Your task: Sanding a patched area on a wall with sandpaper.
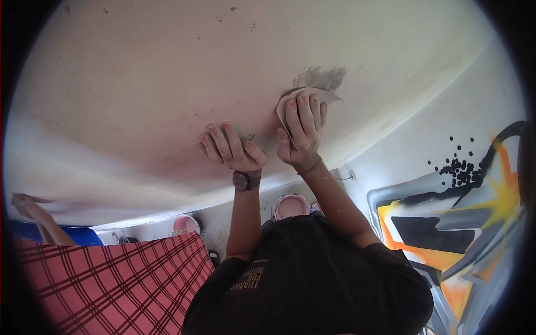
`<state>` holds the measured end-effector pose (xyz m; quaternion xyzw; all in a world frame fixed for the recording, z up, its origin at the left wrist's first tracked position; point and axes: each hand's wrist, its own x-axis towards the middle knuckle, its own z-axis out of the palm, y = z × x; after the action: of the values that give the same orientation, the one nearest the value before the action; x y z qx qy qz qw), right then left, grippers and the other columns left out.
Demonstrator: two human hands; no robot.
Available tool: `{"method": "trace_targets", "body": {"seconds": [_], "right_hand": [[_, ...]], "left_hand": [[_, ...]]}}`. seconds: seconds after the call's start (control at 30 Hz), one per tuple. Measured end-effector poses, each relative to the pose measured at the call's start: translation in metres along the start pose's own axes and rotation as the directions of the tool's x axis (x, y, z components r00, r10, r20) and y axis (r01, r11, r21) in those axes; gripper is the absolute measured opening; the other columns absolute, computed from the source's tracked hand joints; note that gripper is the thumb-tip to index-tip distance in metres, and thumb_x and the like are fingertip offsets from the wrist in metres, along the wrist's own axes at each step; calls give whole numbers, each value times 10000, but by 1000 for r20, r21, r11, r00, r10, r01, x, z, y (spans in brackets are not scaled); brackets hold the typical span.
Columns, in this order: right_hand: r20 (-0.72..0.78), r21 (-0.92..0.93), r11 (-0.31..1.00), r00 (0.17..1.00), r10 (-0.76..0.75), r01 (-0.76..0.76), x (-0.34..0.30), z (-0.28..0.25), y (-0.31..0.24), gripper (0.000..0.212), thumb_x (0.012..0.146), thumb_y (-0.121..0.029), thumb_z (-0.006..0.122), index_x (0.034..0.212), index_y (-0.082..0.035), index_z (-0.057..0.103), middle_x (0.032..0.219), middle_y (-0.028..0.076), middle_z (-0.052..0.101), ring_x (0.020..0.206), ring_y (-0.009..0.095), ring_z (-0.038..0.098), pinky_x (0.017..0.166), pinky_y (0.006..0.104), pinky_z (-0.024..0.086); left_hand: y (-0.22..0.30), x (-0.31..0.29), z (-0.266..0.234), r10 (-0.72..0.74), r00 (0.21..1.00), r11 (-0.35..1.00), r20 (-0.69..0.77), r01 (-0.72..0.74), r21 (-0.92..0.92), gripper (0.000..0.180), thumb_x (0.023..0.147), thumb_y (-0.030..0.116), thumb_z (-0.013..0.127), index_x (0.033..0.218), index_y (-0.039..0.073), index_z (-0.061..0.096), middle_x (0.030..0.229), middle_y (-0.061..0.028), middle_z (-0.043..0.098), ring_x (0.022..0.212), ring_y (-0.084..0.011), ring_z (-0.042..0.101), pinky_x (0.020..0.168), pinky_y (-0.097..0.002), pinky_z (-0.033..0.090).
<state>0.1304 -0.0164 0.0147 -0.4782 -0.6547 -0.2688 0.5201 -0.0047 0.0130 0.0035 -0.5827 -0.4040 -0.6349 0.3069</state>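
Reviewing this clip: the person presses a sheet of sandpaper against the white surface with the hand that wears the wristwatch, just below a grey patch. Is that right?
Not quite. In the head view the sandpaper is under the right hand, just below the grey patch on the white surface. The wristwatch is on the left hand, which rests bare on the surface.

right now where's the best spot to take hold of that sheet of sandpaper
Probably the free pointed corner of the sandpaper, coming in from the right side. The right hand presses its middle flat against the pale surface, so only that corner sticks out past the fingers. The left hand rests beside it.
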Motion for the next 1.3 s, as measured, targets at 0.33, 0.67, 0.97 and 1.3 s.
{"method": "trace_targets", "body": {"seconds": [0.33, 0.67, 0.97, 1.3], "right_hand": [[21, 13, 1000, 1000, -6, 6, -8, -4, 1, 535, 908, -279, 439, 1341, 27, 507, 1456, 234, 393, 1391, 441, 278, 1141, 555, 128], [18, 23, 1000, 1000, 21, -21, -11, -7, 2, 526, 924, -285, 434, 1342, 27, 505, 1454, 238, 396, 1396, 439, 272, 1143, 556, 125], [-30, -10, 1000, 1000, -8, 7, -19, -5, 16, 516, 928, -275, 416, 1335, 26, 514, 1465, 240, 378, 1401, 444, 255, 1144, 559, 108], [-28, -4, 1000, 1000, -7, 7, -39, -13, 38, 508, 915, -270, 427, 1318, 18, 539, 1449, 234, 402, 1390, 443, 278, 1134, 575, 128]], "left_hand": [[1, -3, -4, 3, 1000, 1000, 18, -3, 2, 505, 958, 299, 340, 1286, -14, 563, 1424, -202, 451, 1379, -375, 302, 1147, -544, 187], [4, -4, -4, 6, 1000, 1000, 21, -6, 15, 506, 959, 294, 329, 1296, -7, 556, 1438, -192, 436, 1389, -368, 283, 1151, -546, 175], [12, -7, 2, 29, 999, 999, 14, -29, 24, 504, 955, 288, 323, 1293, -5, 557, 1436, -190, 440, 1390, -368, 287, 1151, -541, 189], [31, -14, 13, 28, 999, 999, 24, -29, 30, 509, 949, 289, 327, 1304, 0, 550, 1435, -196, 441, 1388, -371, 291, 1148, -544, 194]]}}
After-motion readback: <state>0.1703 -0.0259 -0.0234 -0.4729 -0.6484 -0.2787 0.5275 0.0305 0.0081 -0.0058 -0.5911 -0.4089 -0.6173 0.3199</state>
